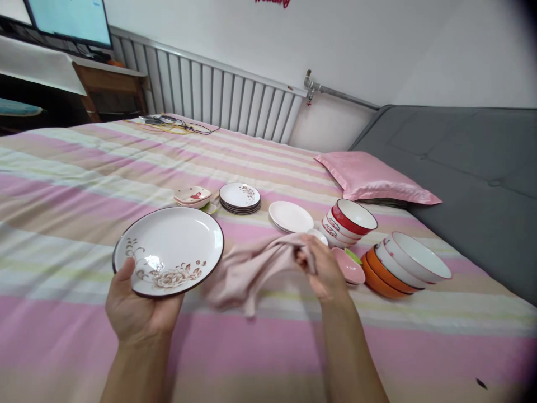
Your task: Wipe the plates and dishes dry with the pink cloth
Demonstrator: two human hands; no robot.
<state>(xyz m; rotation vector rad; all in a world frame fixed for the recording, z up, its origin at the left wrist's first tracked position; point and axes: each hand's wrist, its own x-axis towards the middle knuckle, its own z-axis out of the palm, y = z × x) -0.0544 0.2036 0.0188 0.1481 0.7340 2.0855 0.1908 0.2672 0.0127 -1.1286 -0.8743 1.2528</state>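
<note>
My left hand [138, 308] grips a white plate [172, 240] with a dark rim and brown flower print, thumb over its edge and fingers beneath. The plate is tilted toward me above the bed. My right hand [321, 268] is closed on a pale pink cloth [260, 266], which trails leftward, blurred, toward the plate. Beyond the cloth sits a stack of smaller flowered plates [240, 196]. White oval plates [291, 216] lie just past my right hand, and pink small dishes [349, 266] are close to its right.
Red and white bowls [356, 215] and orange and white bowls [413, 260] are stacked at right. Square dishes [193, 195] sit behind the held plate. A pink pillow [377, 176] rests by the grey headboard [470, 162]. Cables [180, 124] lie at the bed's far edge, near a radiator [210, 84].
</note>
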